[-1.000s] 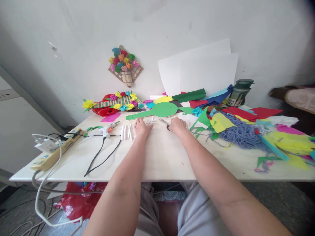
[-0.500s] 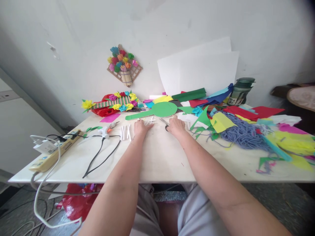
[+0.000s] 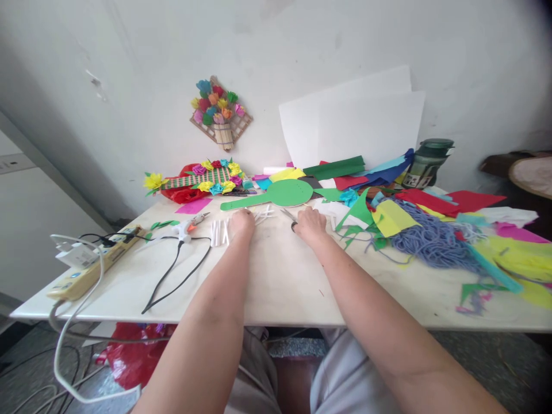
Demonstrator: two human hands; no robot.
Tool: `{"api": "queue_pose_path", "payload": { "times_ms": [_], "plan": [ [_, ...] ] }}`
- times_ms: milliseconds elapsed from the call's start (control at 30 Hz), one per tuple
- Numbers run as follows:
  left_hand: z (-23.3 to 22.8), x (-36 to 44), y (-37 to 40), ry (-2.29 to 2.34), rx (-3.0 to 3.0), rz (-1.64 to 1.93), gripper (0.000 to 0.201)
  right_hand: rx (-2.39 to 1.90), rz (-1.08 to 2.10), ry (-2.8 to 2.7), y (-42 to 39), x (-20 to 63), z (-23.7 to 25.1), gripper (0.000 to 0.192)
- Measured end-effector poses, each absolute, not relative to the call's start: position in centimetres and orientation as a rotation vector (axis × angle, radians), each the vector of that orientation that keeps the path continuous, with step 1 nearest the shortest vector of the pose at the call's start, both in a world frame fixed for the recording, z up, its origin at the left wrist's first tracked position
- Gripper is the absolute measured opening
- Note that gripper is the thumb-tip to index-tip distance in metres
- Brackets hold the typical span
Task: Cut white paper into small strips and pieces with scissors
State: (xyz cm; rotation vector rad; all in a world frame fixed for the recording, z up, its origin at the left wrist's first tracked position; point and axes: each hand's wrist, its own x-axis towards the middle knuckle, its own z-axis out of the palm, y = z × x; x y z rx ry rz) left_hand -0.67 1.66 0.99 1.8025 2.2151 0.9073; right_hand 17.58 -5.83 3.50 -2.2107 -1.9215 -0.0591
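Note:
My right hand [image 3: 311, 222] is closed around the handles of a pair of scissors [image 3: 288, 215], whose blades point left and lie slightly apart. My left hand [image 3: 242, 223] has its fingers curled down at the table, between two groups of white paper sticks. A neat row of sticks [image 3: 219, 232] lies just left of it, and a loose bunch [image 3: 264, 214] lies to its right. What its fingers hold, if anything, is hidden. Beyond both hands lies a green paddle-shaped board [image 3: 290, 192] with a long handle toward the left.
At left are a glue gun [image 3: 183, 230] with a black cord and a power strip [image 3: 92, 267]. A flower-covered guitar shape [image 3: 198, 179] lies behind. Coloured paper, blue-grey yarn [image 3: 431, 236] and a dark green jar [image 3: 426, 164] crowd the right side.
My left hand has drawn slightly left, away from the loose sticks, and its outstretched thumb has tucked in. My right hand with the scissors has hardly moved. The view has shifted a little.

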Motion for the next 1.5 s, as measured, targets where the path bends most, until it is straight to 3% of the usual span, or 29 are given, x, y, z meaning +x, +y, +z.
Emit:
{"api": "queue_pose_path", "payload": {
  "times_ms": [400,600,833,1100,1500],
  "plan": [
    [0.2,-1.1,2.2,2.244,1.613,1.172,0.032,-2.208,0.092,-1.909,-6.0,17.7,3.7,0.032],
    [0.2,-1.3,1.4,2.147,1.759,1.065,0.033,-2.195,0.118,-1.904,-5.8,17.9,3.6,0.03],
    [0.8,-0.3,-0.1,2.155,2.09,0.715,0.069,-2.205,0.14,-1.905,-5.7,17.9,3.6,0.031],
    [0.5,-0.3,0.4,2.109,2.256,0.617,0.039,-2.213,0.137,-1.911,-5.8,17.8,3.8,0.032],
    [2.3,0.0,-1.0,2.149,2.311,0.246,0.037,-2.2,0.068,-1.922,-5.8,17.9,3.5,0.033]
  ]
}}
